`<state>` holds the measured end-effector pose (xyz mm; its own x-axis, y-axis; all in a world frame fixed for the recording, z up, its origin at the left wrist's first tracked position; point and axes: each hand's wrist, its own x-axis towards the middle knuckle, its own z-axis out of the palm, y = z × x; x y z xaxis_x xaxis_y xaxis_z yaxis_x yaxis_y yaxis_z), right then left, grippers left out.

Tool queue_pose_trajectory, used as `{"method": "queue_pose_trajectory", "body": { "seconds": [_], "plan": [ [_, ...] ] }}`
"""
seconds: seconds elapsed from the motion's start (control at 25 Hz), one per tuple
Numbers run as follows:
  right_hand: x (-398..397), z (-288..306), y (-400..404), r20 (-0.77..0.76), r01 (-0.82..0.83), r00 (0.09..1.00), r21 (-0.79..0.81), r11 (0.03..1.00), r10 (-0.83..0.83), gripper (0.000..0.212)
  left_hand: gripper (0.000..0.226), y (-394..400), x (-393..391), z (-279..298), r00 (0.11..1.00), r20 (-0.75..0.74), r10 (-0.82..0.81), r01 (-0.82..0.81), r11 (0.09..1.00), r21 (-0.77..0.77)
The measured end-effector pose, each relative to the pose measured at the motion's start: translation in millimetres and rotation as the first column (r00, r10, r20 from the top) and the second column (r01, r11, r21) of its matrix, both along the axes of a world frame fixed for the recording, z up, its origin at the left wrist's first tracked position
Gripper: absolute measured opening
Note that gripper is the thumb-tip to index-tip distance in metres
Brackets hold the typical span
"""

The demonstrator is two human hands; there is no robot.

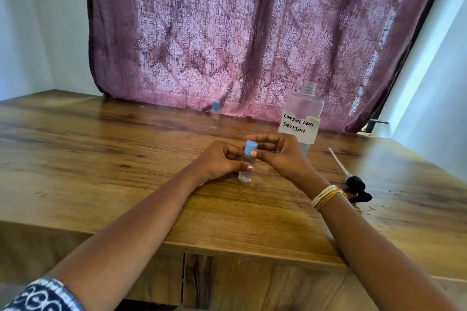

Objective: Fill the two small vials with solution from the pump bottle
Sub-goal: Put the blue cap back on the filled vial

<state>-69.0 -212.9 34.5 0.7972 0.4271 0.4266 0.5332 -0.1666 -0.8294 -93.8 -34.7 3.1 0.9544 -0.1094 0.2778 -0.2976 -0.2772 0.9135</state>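
At the middle of the wooden table [101, 149], a blue-capped vial [246, 166] stands upright, its glass pinched by the left hand [218, 161] while the right hand [276, 151] fingers clamp its cap. It seems to hold clear liquid. Behind stands the uncapped labelled bottle [302, 118]; farther left, a second vial [215, 115]; the removed pump [353, 182] lies at right.

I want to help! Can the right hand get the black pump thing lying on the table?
Probably yes. The black pump lies bare on the table just beside the right hand, nothing between them. But that hand's fingers are on the vial cap, so they would need to let go.
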Motion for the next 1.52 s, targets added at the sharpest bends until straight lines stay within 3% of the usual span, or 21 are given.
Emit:
{"method": "queue_pose_trajectory", "body": {
  "seconds": [0.28,0.44,0.56,0.72,0.84,1.16,1.36,1.52],
  "plan": [
    [-9,-7,12,-0.009,0.188,0.982,0.087,0.978,-0.188,0.028,0.024,-4,0,-3,0.993,0.101,0.067,-0.072,0.996,0.050],
    [-3,-10,7,-0.102,0.042,0.994,0.064,0.997,-0.035,0.039,0.031,-2,-3,-1,0.996,0.074,0.043,-0.049,0.995,0.084],
    [1,-17,3,-0.159,-0.040,0.987,-0.088,0.995,0.025,0.040,0.048,2,-2,0,1.000,0.028,0.008,-0.016,0.954,0.301],
    [14,-29,7,-0.025,0.096,0.994,-0.224,0.970,-0.104,0.026,0.064,22,4,0,0.983,-0.002,0.184,-0.153,0.823,0.546],
    [33,-26,19,0.044,0.233,0.972,-0.289,0.929,-0.230,0.031,0.048,26,8,-4,0.970,0.046,0.241,-0.229,0.822,0.522],
    [86,-23,52,0.022,0.364,0.927,-0.302,0.881,-0.376,0.034,0.014,28,14,-10,0.953,0.107,0.285,-0.302,0.836,0.459],
    [79,-23,55,0.022,0.353,0.928,-0.382,0.854,-0.373,0.038,0.012,30,15,-8,0.944,0.113,0.310,-0.328,0.839,0.433],
    [36,-29,54,0.053,0.402,0.906,-0.426,0.811,-0.421,0.048,0.013,29,21,-6,0.860,0.120,0.496,-0.499,0.772,0.393]
  ]
}}
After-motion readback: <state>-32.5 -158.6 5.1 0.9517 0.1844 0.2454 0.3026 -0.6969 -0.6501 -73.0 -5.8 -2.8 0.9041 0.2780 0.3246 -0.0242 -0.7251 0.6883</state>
